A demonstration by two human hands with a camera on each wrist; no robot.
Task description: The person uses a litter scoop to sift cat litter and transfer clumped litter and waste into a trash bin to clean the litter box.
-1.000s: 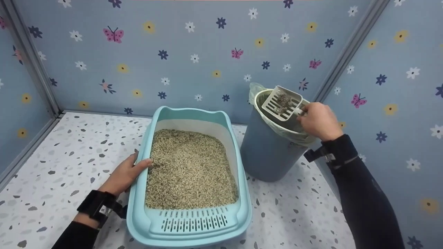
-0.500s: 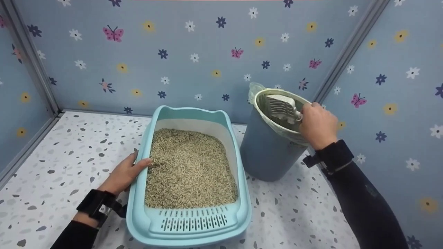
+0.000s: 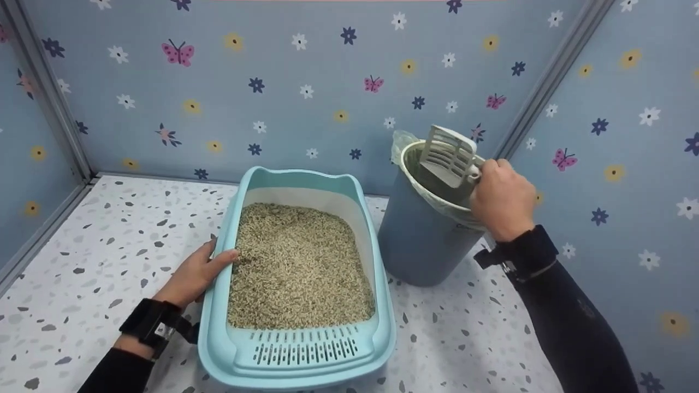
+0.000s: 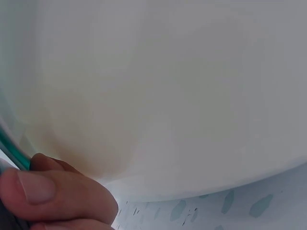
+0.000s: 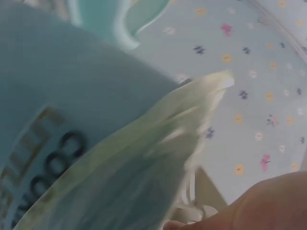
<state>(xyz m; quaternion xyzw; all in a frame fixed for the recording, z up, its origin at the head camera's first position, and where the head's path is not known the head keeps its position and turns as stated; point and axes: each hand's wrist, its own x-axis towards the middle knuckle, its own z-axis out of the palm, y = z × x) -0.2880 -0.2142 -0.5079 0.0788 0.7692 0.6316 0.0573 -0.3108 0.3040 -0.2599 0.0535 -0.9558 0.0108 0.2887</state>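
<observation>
My right hand [image 3: 502,199] grips the handle of a pale slotted litter scoop [image 3: 449,155] over the mouth of a blue-grey trash bin [image 3: 418,240]. The scoop's head stands tilted up on its side, and no clumps show on it. On the left, my left hand [image 3: 194,275] holds the side rim of a light blue litter box [image 3: 385,327], thumb over the edge and fingers underneath. Tan granular litter [image 3: 300,267] fills the box. In the left wrist view, curled fingers [image 4: 72,196] sit under the rim beside the pale outer wall.
A thin translucent liner bag [image 3: 403,143] folds over the bin's rim, bunched at its back left. The bin stands just right of the litter box. Flowered blue panels [image 3: 306,65] close off the back and sides of the speckled white tabletop [image 3: 136,218].
The right hand has turned the scoop over above the bin, and the dark clumps it carried are gone from it. Its head has since risen upward again. The left hand stays on the rim.
</observation>
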